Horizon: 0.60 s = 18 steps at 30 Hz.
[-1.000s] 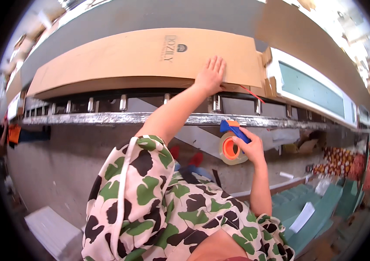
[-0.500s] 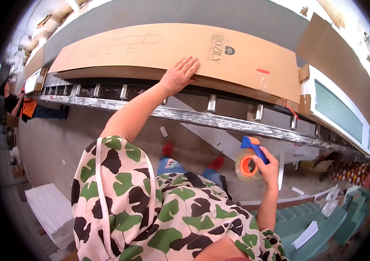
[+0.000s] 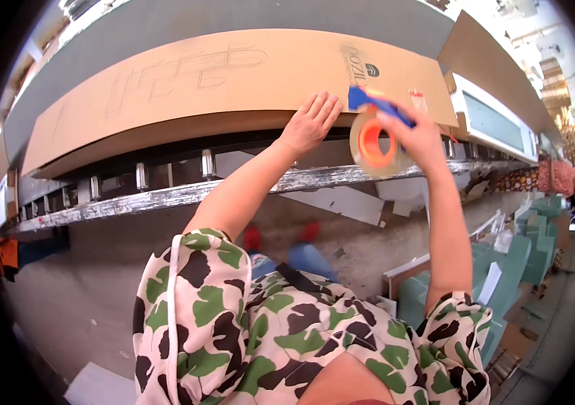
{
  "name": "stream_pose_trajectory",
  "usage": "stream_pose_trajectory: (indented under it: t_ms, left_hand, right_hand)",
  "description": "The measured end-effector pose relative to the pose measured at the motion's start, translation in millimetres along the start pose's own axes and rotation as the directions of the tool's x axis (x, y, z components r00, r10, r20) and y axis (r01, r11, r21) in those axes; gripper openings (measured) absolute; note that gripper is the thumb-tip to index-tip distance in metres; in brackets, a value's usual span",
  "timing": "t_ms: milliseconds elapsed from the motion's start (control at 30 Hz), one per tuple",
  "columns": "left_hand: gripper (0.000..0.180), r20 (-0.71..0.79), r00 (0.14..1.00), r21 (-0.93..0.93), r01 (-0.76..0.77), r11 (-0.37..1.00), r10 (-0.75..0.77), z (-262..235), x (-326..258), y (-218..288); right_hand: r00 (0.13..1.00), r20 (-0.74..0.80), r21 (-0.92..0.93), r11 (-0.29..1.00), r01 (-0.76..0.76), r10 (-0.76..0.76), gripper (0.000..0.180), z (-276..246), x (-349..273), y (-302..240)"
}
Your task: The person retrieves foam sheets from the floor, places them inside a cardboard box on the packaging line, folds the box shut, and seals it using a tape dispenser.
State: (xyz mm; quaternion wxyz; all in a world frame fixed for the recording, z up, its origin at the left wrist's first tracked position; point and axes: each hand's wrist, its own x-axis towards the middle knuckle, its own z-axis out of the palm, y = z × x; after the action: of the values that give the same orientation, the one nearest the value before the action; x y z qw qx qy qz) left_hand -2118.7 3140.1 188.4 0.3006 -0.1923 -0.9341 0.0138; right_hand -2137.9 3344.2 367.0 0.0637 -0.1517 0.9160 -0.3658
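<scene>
A long, flat brown cardboard box (image 3: 186, 81) lies across the roller conveyor, with dark printing on its top. My left hand (image 3: 312, 123) rests on the near edge of the box, fingers stretched out and close together, holding nothing. In my right hand (image 3: 422, 138) is a blue tape dispenser (image 3: 385, 108) with an orange hub and a roll of clear tape. Its head is over the near edge of the box, just right of my left hand; blur hides whether it touches the cardboard. A short strip of tape with red on it (image 3: 417, 101) sticks to the box top farther right.
The conveyor's scuffed metal rail (image 3: 166, 197) runs between me and the box, with shiny rollers behind it. At the right stands an open carton holding a white-framed panel (image 3: 497, 118). Green foam-like pieces (image 3: 527, 250) are piled at lower right. White sheets (image 3: 101, 386) lie at lower left.
My right hand has lifted the tape dispenser from beside the rail up to the box's near edge. My left hand has shifted right along that edge, and the view has turned right.
</scene>
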Motion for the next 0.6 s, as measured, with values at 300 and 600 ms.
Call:
stream_pose_trajectory:
  t_ms: [300,600]
  left_hand:
    - [0.042,-0.107,0.994,-0.018,0.008,1.000,-0.010,-3.5,-21.4,-12.0]
    - [0.036,-0.157,0.987,0.054,-0.038,0.998,0.046,-1.0,-20.7,-20.2]
  right_hand:
    - [0.986,0.126,-0.473,0.880,-0.037,0.109,0.063,43.4,93.8,-65.5]
    - [0.932,0.277,-0.528,0.848,-0.054,0.232,0.052,53.9,80.7,-46.2]
